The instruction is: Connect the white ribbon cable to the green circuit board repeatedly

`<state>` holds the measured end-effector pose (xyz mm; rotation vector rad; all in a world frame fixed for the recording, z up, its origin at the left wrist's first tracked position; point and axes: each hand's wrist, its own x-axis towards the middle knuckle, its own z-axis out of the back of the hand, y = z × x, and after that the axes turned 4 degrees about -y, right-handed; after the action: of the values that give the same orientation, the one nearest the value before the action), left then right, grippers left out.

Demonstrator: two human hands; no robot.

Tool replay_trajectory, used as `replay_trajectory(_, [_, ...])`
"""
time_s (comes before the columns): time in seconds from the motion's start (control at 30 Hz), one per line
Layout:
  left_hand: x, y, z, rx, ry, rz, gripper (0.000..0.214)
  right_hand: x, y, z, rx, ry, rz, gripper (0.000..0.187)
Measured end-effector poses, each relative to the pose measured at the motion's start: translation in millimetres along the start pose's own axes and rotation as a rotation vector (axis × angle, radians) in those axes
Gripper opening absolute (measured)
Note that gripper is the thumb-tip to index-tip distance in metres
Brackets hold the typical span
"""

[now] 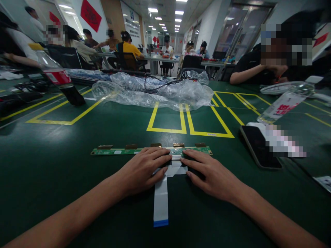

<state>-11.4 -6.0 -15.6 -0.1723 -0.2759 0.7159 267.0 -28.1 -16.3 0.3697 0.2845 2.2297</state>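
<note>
A long, narrow green circuit board (131, 151) with copper-coloured tabs along its far edge lies crosswise on the table. A white flat ribbon cable (160, 203) with a blue end runs toward me from the white connector (176, 157) at the board's middle. My left hand (146, 165) rests with outstretched fingers over the board and the connector's left side, its thumb at the cable. On the other side, the spread fingers of my right hand (207, 170) reach the board and the connector's right end. Both palms face down; what lies beneath the fingers is hidden.
Clear plastic wrap (160, 89) with dark cables lies beyond the board. A cola bottle (60, 79) stands to the left. To the right are a phone (260, 146) and a clear bottle (287, 100). Yellow tape (167, 130) marks the green tabletop (51, 165). A person sits at right.
</note>
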Motion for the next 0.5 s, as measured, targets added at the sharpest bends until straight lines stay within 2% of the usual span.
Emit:
replay_trajectory(0.3, [1.7,-4.3,-6.9,0.012,0.027,0.069,0.051,0.3,2.9,1.7,-0.008,0.003,0.022,0.047])
replay_trajectory(0.43, [3.3,-7.7,-2.9,0.043,-0.006,0.136,0.050,-0.1,7.1,-0.6,-0.007,0.008,0.067,0.048])
replay_trajectory(0.5, [0.8,-2.3,0.9,0.084,-0.026,0.177,0.046,-0.9,7.9,-2.1,-0.006,-0.005,0.096,0.046])
